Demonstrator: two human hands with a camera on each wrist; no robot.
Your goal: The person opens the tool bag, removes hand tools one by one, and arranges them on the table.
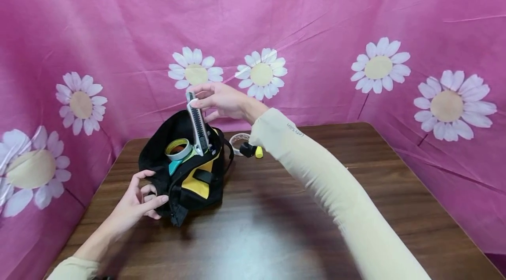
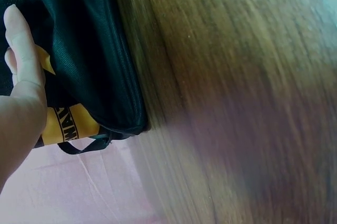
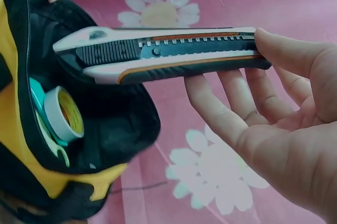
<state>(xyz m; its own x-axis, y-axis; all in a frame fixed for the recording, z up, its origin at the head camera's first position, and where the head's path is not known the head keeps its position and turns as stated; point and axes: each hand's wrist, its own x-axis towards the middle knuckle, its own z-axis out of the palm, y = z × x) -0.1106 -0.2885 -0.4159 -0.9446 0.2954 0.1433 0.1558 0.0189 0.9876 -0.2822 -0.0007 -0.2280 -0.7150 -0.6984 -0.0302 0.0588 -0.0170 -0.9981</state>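
A black and yellow tool bag (image 1: 193,204) stands on the table with its mouth open. My left hand (image 1: 134,203) grips the bag's near left edge, thumb in front and fingers at the rim. Above the opening, my right hand (image 1: 227,100) pinches the end of a utility knife (image 3: 174,53), white, black and orange, between thumb and fingertips. The knife slants, its other end down over the bag's mouth in the head view. Inside the bag sit a white tape roll (image 3: 55,113), a turquoise item (image 3: 37,95) and a light green looped piece (image 3: 62,155).
Behind the bag, to its right, a pale tape ring (image 1: 231,144) lies on the brown wooden table (image 1: 284,227). Beside it is a small black object with a yellow end (image 1: 258,152). A pink cloth with daisies (image 1: 316,73) hangs along the back and sides.
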